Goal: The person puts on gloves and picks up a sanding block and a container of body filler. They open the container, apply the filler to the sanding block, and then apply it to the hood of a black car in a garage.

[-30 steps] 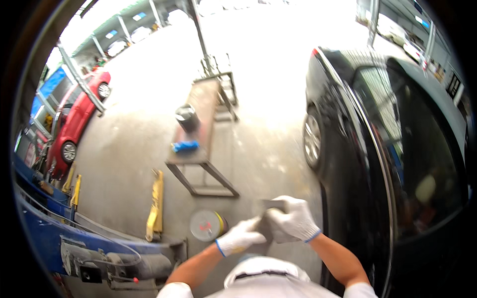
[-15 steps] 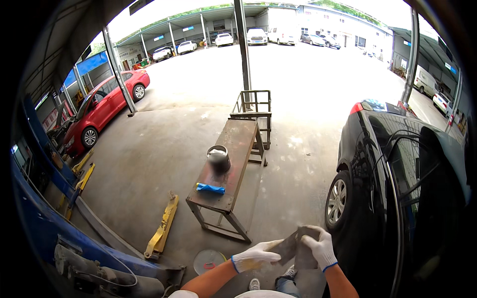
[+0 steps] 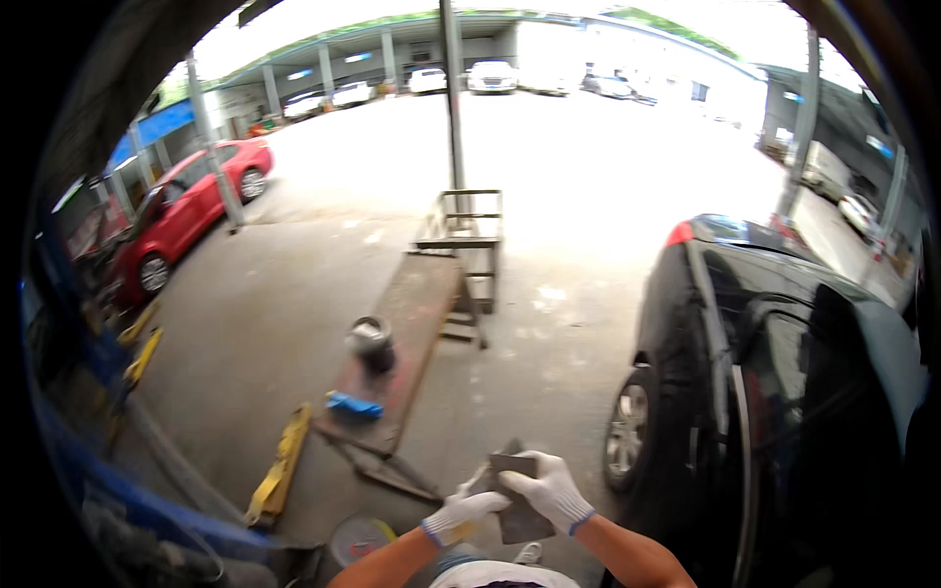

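Concrete floor [image 3: 245,323] runs out to a bright yard; a brown bench [image 3: 417,304] bears a can [image 3: 371,345] and blue bundle [image 3: 353,406], between a red car [image 3: 201,196] and black car [image 3: 706,343]. Above the floor, the gloved right hand [image 3: 551,490] grips a grey plate [image 3: 522,519]; the left hand's [image 3: 461,513] fingers pinch a second plate [image 3: 481,479], partly hidden.

Left grip [image 3: 459,516] and right grip [image 3: 555,493] in white fabric gloves [image 3: 561,502], blue edging [image 3: 582,520] at the cuffs, faint yellowish smudge on left glove [image 3: 457,532], bare forearms [image 3: 632,556], white top [image 3: 490,572] near, bluish trouser leg [image 3: 458,557], pale shoe [image 3: 529,553].
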`<state>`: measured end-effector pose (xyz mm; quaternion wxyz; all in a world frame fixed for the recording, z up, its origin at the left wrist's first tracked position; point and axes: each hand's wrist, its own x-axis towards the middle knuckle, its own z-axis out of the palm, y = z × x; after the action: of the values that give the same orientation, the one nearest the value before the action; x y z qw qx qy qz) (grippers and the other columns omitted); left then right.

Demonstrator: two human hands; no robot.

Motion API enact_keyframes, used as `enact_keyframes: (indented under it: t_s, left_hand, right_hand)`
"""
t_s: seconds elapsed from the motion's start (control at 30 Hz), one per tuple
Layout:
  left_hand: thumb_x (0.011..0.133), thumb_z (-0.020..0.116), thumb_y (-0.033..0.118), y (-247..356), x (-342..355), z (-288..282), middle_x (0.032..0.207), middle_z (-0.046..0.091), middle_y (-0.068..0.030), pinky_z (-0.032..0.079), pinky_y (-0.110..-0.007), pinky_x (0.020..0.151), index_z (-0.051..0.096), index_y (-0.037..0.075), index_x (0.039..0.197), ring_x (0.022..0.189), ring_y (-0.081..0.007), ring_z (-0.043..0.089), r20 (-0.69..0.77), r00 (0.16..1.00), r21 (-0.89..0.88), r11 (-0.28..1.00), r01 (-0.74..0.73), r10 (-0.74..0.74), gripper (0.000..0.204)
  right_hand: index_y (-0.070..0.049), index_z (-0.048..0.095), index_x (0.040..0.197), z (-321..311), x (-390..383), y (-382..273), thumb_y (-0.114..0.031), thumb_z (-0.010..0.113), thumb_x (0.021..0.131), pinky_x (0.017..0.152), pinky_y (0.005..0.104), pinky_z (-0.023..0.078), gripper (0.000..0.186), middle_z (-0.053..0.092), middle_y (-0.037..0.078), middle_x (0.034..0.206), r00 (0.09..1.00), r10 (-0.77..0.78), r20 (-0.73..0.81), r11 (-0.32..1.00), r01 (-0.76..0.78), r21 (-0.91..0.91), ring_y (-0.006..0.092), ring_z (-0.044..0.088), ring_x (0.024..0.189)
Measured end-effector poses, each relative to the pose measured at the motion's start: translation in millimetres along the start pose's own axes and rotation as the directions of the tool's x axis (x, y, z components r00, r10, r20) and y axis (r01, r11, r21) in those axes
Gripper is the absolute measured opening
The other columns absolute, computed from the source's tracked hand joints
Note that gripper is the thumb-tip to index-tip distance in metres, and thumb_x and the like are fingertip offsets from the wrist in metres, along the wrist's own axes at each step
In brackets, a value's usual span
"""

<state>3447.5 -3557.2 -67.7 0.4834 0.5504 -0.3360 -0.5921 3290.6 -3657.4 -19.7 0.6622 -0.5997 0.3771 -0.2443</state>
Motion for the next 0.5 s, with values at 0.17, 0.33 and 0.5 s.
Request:
enact_keyframes:
  t_s: [0.17, 0.33, 0.5]
  left_hand:
    - [0.078, 0.069, -0.004, -23.6, 32.5, -18.0, 0.087, 0.069, -0.0038, 0.053, -0.029, 0.064, 0.071, 0.006, 0.105, 0.077, -0.0169, 0.066, 0.067, 0.995, -0.058, 0.995, -0.075, 0.079, 0.029]
    - [0.078, 0.07, 0.004, -4.4, 55.1, -18.8, 0.083, 0.072, -0.008, 0.054, -0.032, 0.065, 0.073, 0.004, 0.092, 0.075, -0.0176, 0.069, 0.3, 0.85, 0.302, 0.803, -0.514, 0.432, 0.014]
    - [0.082, 0.071, 0.004, 15.3, 76.1, -24.6, 0.082, 0.072, -0.0074, 0.055, -0.03, 0.068, 0.073, 0.005, 0.093, 0.073, -0.0182, 0.069, 0.307, 0.878, 0.16, 0.889, -0.429, 0.368, 0.011]
  right_hand:
    - [0.004, 0.07, 0.108, -26.4, 40.7, -11.3, -0.022, 0.07, 0.084, 0.082, 0.0336, 0.055, 0.036, 0.073, 0.014, 0.095, 0.996, 0.025, -0.084, 0.999, -0.027, -0.021, 0.02, 0.069, 0.09]
    - [0.004, 0.068, 0.112, -45.7, 37.6, -42.9, -0.02, 0.07, 0.087, 0.082, 0.0308, 0.054, 0.034, 0.072, 0.01, 0.1, 0.998, -0.024, 0.058, 0.992, 0.031, -0.119, 0.0148, 0.066, 0.091]
    - [0.004, 0.069, 0.109, -21.1, 39.5, -35.4, -0.017, 0.07, 0.087, 0.082, 0.0296, 0.054, 0.031, 0.073, 0.009, 0.096, 0.987, -0.152, -0.046, 0.979, 0.144, -0.142, 0.0137, 0.066, 0.09]
